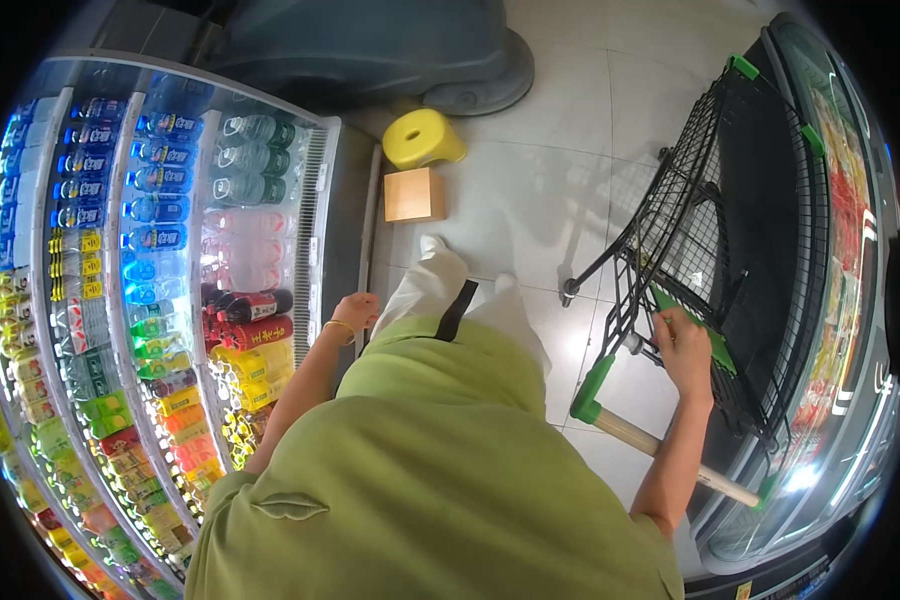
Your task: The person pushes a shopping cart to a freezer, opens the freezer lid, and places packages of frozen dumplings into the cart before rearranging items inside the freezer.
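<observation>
My left hand (357, 312), with a yellow bracelet at the wrist, hangs beside the drinks cooler. Its fingers are curled in, and nothing shows in them. My right hand (684, 352) is over the handle end of a black wire shopping cart (682, 215), close to its green seat flap (718, 352). The fingers there are curled together; whether they grip anything is hidden. Below that forearm runs the cart's beige push bar (625, 432), which the hand is not on. Bottles of cola (255, 305) stand in the cooler near my left forearm.
An open cooler (332, 190) with rows of bottled drinks lines the left side. Ahead on the tiled floor are a yellow stool (417, 140), a wooden block (410, 196) and a big dark grey machine (370, 55). A glass-sided display case (875, 300) stands beyond the cart.
</observation>
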The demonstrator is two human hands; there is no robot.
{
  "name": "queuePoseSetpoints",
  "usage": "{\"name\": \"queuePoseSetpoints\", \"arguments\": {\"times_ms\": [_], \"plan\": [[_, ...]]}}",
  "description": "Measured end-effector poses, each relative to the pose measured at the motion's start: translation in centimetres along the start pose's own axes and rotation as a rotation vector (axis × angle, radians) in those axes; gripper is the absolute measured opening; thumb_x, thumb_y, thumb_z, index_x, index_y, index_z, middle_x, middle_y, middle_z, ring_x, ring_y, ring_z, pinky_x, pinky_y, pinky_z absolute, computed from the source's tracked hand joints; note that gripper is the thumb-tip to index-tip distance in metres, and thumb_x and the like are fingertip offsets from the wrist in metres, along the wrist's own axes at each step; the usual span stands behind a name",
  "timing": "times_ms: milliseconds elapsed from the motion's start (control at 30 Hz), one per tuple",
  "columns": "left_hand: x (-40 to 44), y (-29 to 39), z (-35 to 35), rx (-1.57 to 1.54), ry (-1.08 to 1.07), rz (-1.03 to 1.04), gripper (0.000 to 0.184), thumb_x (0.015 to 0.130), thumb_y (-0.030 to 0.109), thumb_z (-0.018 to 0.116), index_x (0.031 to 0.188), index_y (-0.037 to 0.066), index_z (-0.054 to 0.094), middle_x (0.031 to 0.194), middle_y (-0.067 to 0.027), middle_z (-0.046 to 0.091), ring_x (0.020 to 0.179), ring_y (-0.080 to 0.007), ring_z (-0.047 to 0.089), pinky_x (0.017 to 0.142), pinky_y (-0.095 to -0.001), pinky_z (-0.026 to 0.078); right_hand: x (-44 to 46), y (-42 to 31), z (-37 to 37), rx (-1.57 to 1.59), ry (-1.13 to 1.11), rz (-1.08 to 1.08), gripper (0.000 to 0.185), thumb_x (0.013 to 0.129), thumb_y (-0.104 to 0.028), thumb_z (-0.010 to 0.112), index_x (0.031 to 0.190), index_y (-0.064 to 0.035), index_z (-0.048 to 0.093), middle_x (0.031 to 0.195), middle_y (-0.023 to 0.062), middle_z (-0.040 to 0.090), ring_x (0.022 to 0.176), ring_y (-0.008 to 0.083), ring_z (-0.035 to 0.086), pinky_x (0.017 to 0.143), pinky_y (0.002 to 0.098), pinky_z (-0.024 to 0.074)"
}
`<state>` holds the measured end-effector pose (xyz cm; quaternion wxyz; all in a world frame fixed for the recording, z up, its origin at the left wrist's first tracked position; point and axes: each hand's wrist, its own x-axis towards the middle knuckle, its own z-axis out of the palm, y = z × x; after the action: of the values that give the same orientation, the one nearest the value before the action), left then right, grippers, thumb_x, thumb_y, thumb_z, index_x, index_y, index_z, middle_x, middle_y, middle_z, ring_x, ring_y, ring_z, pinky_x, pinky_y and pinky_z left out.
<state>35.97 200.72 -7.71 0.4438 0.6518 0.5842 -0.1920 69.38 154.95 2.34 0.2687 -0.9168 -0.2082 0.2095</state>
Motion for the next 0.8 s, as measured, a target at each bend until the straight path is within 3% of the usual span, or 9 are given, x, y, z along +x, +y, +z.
{"name": "queuePoseSetpoints", "arguments": {"times_ms": [67,167,233,267,400,467,533,633,800], "plan": [[-0.1,1.3,0.2,0.069,0.011,0.06,0.028,0.082,0.018,0.06,0.104,0.002,0.065,0.082,-0.0048,0.067,0.07,-0.0111,0.065,0.061,-0.0247,0.052,-0.1,0.3,0.3,0.026,0.03,-0.043,0.018,0.087,-0.022,0.06,0.081,-0.0059,0.061,0.059,0.0097,0.062,0.054,0.0291,0.061,0.053,0.0386,0.0457],[4.4,-0.9,0.3,0.218,-0.049,0.478,0.023,0.078,0.019,0.063,0.1,0.012,0.065,0.092,-0.0117,0.067,0.085,-0.0315,0.064,0.074,-0.0388,0.052,-0.4,0.5,1.0,-0.077,0.086,-0.065,0.019,0.084,-0.025,0.062,0.08,-0.0066,0.063,0.066,0.0134,0.065,0.064,0.0332,0.064,0.058,0.0422,0.0495],[1.6,5.2,2.2,0.672,0.043,0.646,0.024,0.081,0.021,0.061,0.103,0.013,0.063,0.091,-0.0115,0.068,0.087,-0.0318,0.064,0.075,-0.0392,0.051,-0.6,-0.3,0.6,-0.137,0.037,-0.02,0.022,0.083,-0.029,0.06,0.081,-0.0077,0.064,0.069,0.0153,0.065,0.066,0.0349,0.064,0.062,0.0445,0.0508],[0.9,6.9,3.0,0.59,-0.015,0.832,0.022,0.083,0.023,0.059,0.103,0.012,0.063,0.093,-0.0126,0.067,0.086,-0.03,0.065,0.074,-0.0392,0.052,-0.7,0.3,1.2,-0.107,0.049,-0.038,0.023,0.083,-0.031,0.06,0.082,-0.0083,0.065,0.069,0.0155,0.065,0.068,0.0354,0.064,0.065,0.0451,0.0511],[-6.1,15.1,7.6,0.464,-0.208,1.051,0.021,0.085,0.016,0.06,0.104,0.008,0.06,0.094,-0.0118,0.067,0.081,-0.0263,0.067,0.07,-0.035,0.054,-0.9,0.0,1.2,-0.139,-0.049,0.043,0.027,0.082,-0.033,0.061,0.088,-0.0075,0.066,0.079,0.0165,0.066,0.077,0.0349,0.064,0.071,0.0446,0.0507],[-9.3,16.9,9.2,0.475,-0.261,1.193,0.022,0.085,0.014,0.06,0.105,0.007,0.06,0.095,-0.0116,0.067,0.081,-0.026,0.067,0.07,-0.0339,0.054,-1.6,-0.5,1.4,-0.175,0.069,0.014,0.026,0.082,-0.032,0.061,0.089,-0.0075,0.065,0.08,0.0155,0.066,0.078,0.0343,0.064,0.071,0.0439,0.0506],[-11.9,17.2,10.7,0.469,-0.316,1.332,0.023,0.084,0.011,0.061,0.106,0.006,0.059,0.096,-0.0113,0.067,0.081,-0.0256,0.067,0.07,-0.0328,0.054,-4.0,-0.7,0.7,-0.23,0.177,-0.018,0.026,0.083,-0.032,0.06,0.09,-0.0075,0.065,0.082,0.0145,0.067,0.079,0.0337,0.064,0.071,0.0432,0.0505],[-14.7,15.5,11.7,0.401,-0.322,1.468,0.027,0.083,0.012,0.063,0.108,0.006,0.059,0.099,-0.013,0.065,0.084,-0.0248,0.066,0.07,-0.0332,0.054,-9.6,-0.9,-1.3,0.083,0.475,0.034,0.021,0.085,-0.027,0.06,0.09,-0.0083,0.066,0.085,0.0083,0.067,0.078,0.0301,0.064,0.069,0.0391,0.0504],[-19.0,10.3,14.7,0.302,-0.237,1.529,0.035,0.079,0.007,0.066,0.113,0.006,0.058,0.104,-0.0128,0.064,0.089,-0.0246,0.065,0.07,-0.0318,0.055,-19.8,4.8,-4.4,-0.31,0.785,0.3,0.026,0.086,-0.031,0.058,0.078,-0.0087,0.067,0.07,0.0081,0.065,0.071,0.0278,0.064,0.064,0.0398,0.0509]]}}
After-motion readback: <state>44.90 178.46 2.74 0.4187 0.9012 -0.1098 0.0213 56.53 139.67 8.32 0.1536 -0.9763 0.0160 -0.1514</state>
